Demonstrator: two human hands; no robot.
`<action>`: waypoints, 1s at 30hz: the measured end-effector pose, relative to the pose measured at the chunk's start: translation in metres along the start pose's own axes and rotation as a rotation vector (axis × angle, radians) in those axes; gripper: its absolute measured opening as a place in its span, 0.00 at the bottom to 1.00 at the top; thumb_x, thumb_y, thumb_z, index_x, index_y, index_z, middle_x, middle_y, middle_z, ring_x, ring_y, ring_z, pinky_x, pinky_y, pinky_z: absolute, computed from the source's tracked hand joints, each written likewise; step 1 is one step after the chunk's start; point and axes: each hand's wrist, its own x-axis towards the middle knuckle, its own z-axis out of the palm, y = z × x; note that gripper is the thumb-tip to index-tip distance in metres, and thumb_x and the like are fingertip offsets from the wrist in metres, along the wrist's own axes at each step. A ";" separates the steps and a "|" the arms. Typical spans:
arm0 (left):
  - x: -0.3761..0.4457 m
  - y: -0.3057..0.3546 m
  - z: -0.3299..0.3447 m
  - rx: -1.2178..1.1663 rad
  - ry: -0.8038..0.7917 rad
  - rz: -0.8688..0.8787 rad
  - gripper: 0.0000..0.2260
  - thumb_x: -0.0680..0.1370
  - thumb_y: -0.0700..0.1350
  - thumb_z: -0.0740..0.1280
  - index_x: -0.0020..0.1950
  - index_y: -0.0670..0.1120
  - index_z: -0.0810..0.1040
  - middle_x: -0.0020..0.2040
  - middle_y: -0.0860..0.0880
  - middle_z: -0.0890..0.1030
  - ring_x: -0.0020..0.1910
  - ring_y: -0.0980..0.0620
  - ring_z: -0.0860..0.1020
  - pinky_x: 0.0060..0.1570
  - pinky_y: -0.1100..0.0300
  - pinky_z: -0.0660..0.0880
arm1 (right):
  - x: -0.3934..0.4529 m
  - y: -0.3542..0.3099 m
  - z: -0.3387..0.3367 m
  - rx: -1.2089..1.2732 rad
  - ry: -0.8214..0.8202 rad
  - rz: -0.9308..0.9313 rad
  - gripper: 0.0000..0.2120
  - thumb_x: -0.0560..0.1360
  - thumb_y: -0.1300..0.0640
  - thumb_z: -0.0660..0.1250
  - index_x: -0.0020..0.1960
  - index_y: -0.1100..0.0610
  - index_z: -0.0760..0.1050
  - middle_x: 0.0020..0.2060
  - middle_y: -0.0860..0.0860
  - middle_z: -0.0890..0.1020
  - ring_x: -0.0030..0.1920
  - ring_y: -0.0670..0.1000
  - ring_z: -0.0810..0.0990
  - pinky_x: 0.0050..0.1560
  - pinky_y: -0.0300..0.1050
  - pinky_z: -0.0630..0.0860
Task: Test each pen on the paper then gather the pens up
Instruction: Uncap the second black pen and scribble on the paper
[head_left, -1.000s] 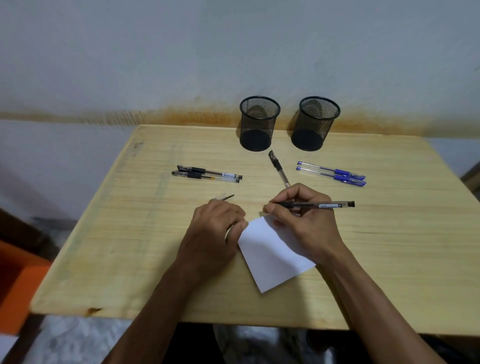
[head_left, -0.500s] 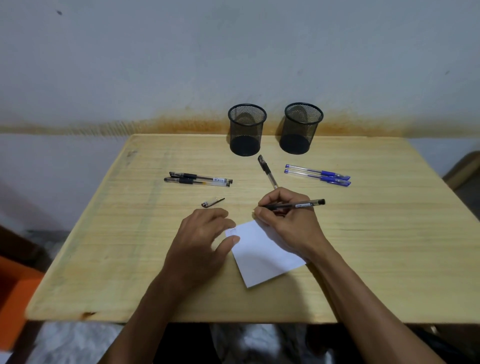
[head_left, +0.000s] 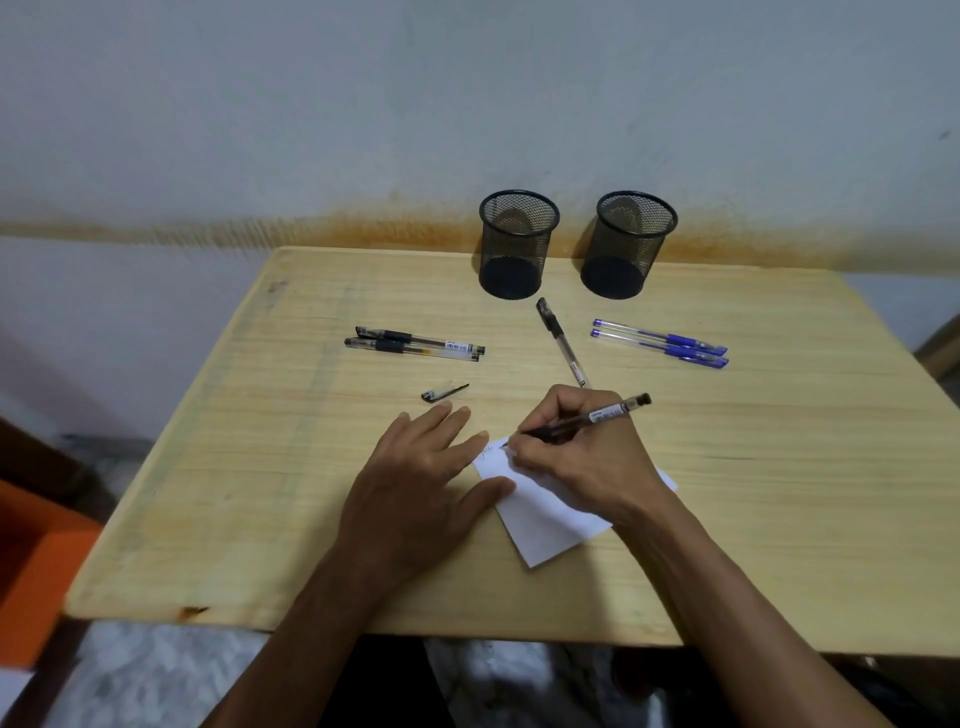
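My right hand (head_left: 576, 457) grips an uncapped black pen (head_left: 605, 415), its tip touching the top corner of a small white paper (head_left: 545, 519), where a short scribble shows. My left hand (head_left: 421, 478) lies flat with fingers spread, its thumb and forefinger pressing the paper's left edge. The pen's cap (head_left: 444, 392) lies loose just beyond my left hand. Two capped black pens (head_left: 415, 344) lie side by side at the left. Another black pen (head_left: 561, 340) lies in the middle, and two blue pens (head_left: 660, 343) lie at the right.
Two empty black mesh pen cups (head_left: 517, 244) (head_left: 628, 244) stand at the back of the wooden table (head_left: 260, 493) against the wall. An orange object (head_left: 31, 561) sits beside the table's left edge.
My left hand has opened from a loose fist and flattened onto the paper's edge. My right hand has tilted the pen up and brought its tip down onto the paper.
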 end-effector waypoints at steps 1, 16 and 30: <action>0.001 0.000 0.000 0.016 -0.020 0.006 0.26 0.76 0.64 0.63 0.60 0.45 0.83 0.64 0.43 0.81 0.66 0.43 0.77 0.62 0.39 0.73 | 0.001 0.000 0.001 0.003 0.005 0.011 0.06 0.66 0.69 0.76 0.36 0.63 0.80 0.31 0.57 0.85 0.32 0.59 0.85 0.34 0.57 0.81; -0.001 0.002 -0.002 0.066 -0.114 -0.027 0.30 0.79 0.65 0.53 0.70 0.48 0.76 0.72 0.46 0.73 0.75 0.47 0.67 0.74 0.42 0.61 | 0.003 0.000 0.008 -0.155 0.023 0.015 0.07 0.65 0.67 0.73 0.32 0.63 0.75 0.24 0.51 0.81 0.25 0.43 0.76 0.27 0.38 0.71; -0.001 0.003 -0.001 0.040 -0.111 -0.043 0.30 0.78 0.65 0.53 0.70 0.48 0.76 0.73 0.47 0.73 0.76 0.49 0.65 0.75 0.43 0.60 | 0.003 0.002 0.009 -0.062 0.023 0.022 0.08 0.65 0.68 0.73 0.32 0.64 0.75 0.26 0.56 0.83 0.27 0.51 0.80 0.28 0.45 0.75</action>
